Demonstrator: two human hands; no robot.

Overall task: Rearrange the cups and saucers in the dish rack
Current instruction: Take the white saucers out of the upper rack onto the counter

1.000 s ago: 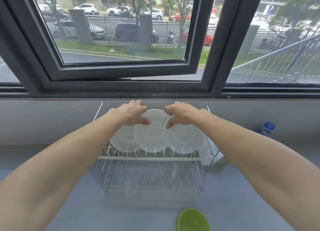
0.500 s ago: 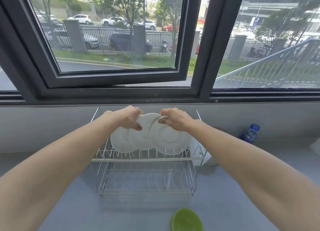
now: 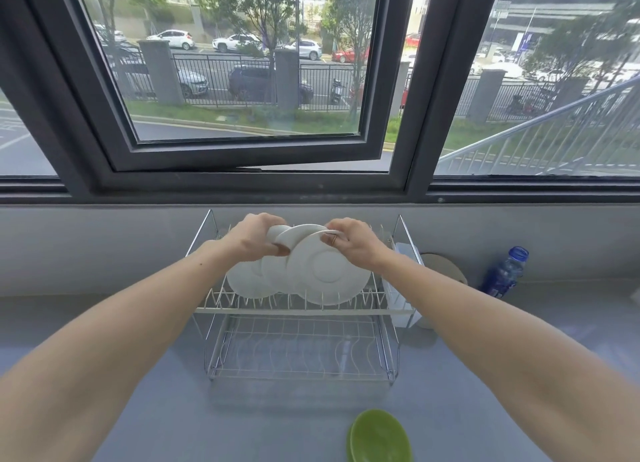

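A two-tier wire dish rack [image 3: 301, 311] stands on the grey counter against the wall under the window. Three white saucers stand upright in its top tier, overlapping. My right hand [image 3: 353, 241] grips the top rim of the front right saucer [image 3: 327, 274]. My left hand [image 3: 254, 234] is closed on the top rim of the middle saucer [image 3: 277, 274]. The left saucer [image 3: 244, 283] stands partly behind my left wrist. The lower tier holds nothing that I can see. No cups show.
A green bowl [image 3: 379, 437] sits on the counter near the front edge. A white holder [image 3: 401, 295] hangs on the rack's right side, with a round beige board [image 3: 446, 267] behind it. A blue-capped bottle [image 3: 505, 271] stands at the right.
My hands have drawn closer together on the saucer rims, and the saucers overlap more, bunched toward the middle of the top tier. The head view has shifted slightly.
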